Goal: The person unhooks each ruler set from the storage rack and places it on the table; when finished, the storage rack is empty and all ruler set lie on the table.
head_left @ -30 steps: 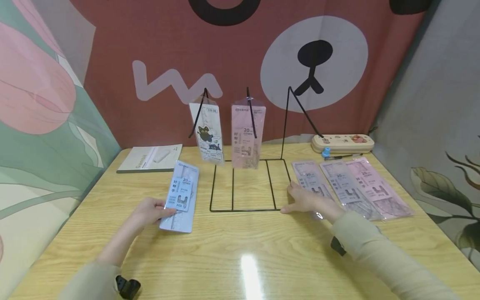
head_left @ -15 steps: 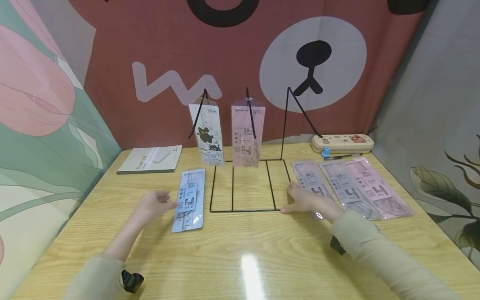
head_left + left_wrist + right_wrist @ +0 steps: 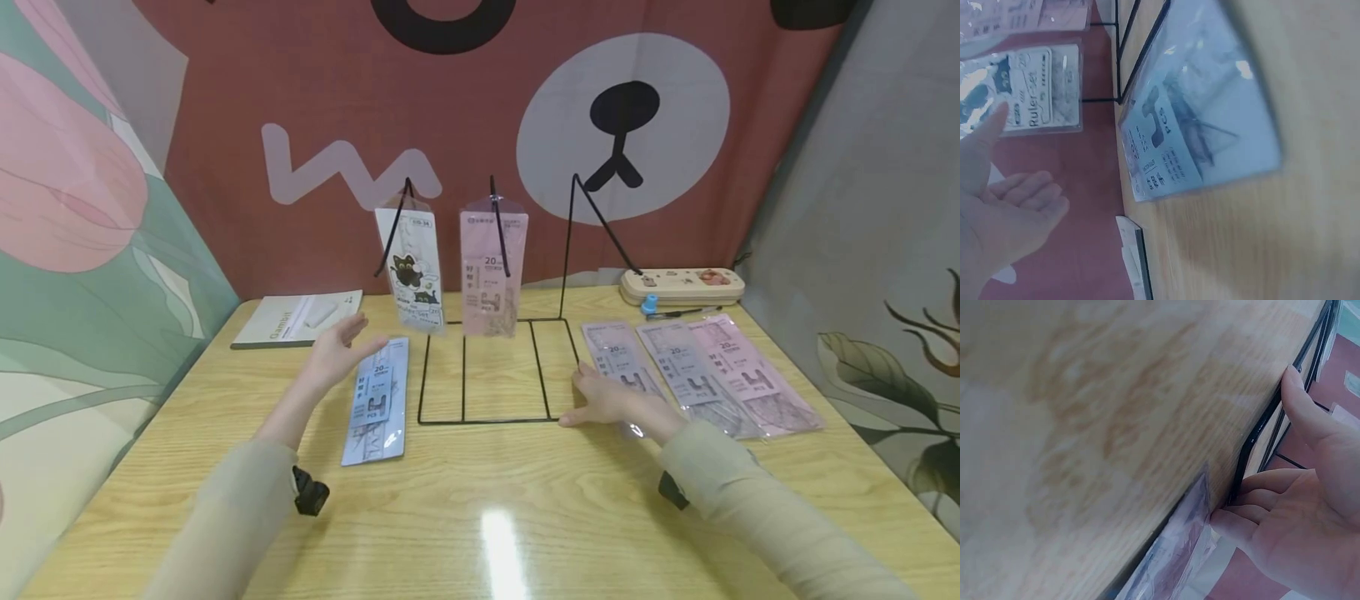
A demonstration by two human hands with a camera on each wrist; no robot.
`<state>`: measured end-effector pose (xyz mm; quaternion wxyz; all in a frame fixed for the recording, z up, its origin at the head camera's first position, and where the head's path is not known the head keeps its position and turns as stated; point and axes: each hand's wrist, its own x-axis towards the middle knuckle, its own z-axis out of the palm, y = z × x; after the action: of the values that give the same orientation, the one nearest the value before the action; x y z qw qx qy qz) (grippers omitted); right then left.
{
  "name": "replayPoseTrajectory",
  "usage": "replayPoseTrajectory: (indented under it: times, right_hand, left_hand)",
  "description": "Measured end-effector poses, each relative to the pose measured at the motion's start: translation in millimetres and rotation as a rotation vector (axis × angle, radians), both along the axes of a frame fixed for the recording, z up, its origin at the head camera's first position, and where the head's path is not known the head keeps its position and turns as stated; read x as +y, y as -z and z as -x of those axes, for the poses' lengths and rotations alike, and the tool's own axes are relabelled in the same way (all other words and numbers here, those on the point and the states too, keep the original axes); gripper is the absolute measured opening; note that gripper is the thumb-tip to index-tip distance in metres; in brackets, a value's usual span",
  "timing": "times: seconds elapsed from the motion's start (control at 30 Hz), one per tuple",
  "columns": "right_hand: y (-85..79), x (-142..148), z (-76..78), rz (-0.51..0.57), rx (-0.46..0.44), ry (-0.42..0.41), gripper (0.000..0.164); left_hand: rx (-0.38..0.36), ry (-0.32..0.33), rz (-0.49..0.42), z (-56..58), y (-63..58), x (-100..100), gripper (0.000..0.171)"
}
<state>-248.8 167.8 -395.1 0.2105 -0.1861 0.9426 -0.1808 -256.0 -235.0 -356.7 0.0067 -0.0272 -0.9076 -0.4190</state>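
My left hand point(image 3: 337, 350) is raised with loosely spread fingers above the far end of a blue packaged ruler set point(image 3: 381, 392), which lies flat on the table. It holds nothing. A black wire display rack point(image 3: 1250, 440) stands in the middle, and my right hand point(image 3: 603, 398) grips its near right corner, thumb at the front bar and fingers at the side bar. From the rack's left hook hangs a white ruler set point(image 3: 416, 287) with black cats. A pink ruler set point(image 3: 491, 292) hangs from the middle hook. The right hook carries nothing.
Right of the rack lie a pale purple ruler set point(image 3: 615, 346), a greyish one point(image 3: 678, 358) and a pink one point(image 3: 738, 367). Behind them are a cream pencil case point(image 3: 682, 287), a pen point(image 3: 678, 314) and a small blue object point(image 3: 649, 305). A notebook point(image 3: 281, 321) lies back left.
My left hand has let go of the blue ruler set, leaving it slightly further right on the table, then risen forward toward the rack. My right hand has stayed on the rack.
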Motion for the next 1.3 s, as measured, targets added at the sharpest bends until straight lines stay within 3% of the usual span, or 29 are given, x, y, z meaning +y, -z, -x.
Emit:
replayPoseTrajectory:
  times: [0.33, 0.7, 0.8, 1.0, 1.17, 1.3]
  right_hand:
    - [0.9, 0, 1.6, 0.007, -0.002, -0.004, 0.099]
    - [0.8, -2, 0.4, 0.006, 0.002, -0.011, 0.098]
    - [1.1, -4, -0.2, 0.004, 0.001, -0.009, 0.098]
    - [0.8, -4, -1.1, 0.005, -0.003, -0.004, 0.097]
    - [0.4, -2, -0.8, -0.007, -0.006, 0.006, 0.097]
    - [0.4, 0, -0.6, -0.014, -0.005, 0.007, 0.098]
  left_hand:
    - [0.001, -0.001, -0.141, 35.7, -4.4, 21, 0.085]
    - [0.021, -0.018, -0.248, 50.1, 2.7, 34, 0.088]
    - [0.009, -0.034, -0.261, 51.4, 4.9, 36, 0.081]
    - [-0.012, -0.058, -0.154, 48.8, 8.0, 40, 0.057]
    - [-0.004, -0.034, -0.227, 42.1, 12.5, 40, 0.043]
    - [0.009, -0.013, -0.263, 29.0, 15.3, 37, 0.04]
